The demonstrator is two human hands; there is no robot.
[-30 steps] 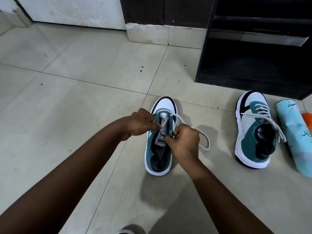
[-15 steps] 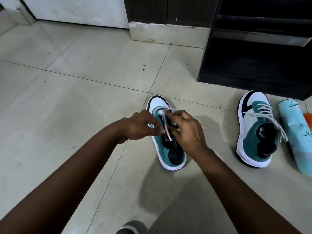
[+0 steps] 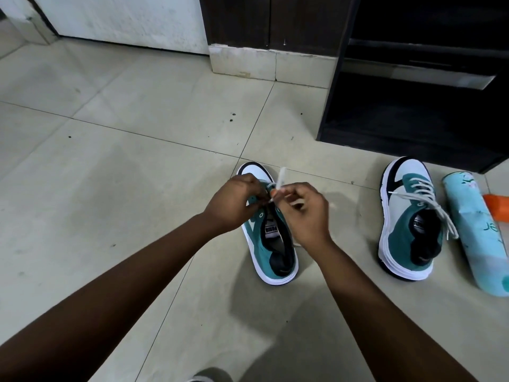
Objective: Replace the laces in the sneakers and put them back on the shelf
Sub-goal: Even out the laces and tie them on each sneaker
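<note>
1. My left hand [image 3: 234,201] is curled over the front eyelets of the near sneaker [image 3: 271,238], fingers bent around the teal upper to steady it.
2. My right hand [image 3: 305,208] pinches the white lace [image 3: 281,179] between thumb and fingertips; the blurred lace end stands up above the toe.
3. The near sneaker sits on the tiled floor [image 3: 124,166], toe away from me and heel angled right; most of its eyelets look unthreaded, so I judge lacing barely begun.
4. The second sneaker [image 3: 410,219] stands well apart to the right, fully laced, with loose ends trailing over its side. A pale blue roll [image 3: 476,235] lies just beside it, and an orange item [image 3: 498,206] touches the roll.
5. The dark shelf [image 3: 413,117] stands beyond the second sneaker, its lower bay open.
6. Risks, as I judge them: the lace tip may slip from the pinch or miss the eyelet; a hard pull may slide the light shoe on smooth tile; uneven ends may result.
</note>
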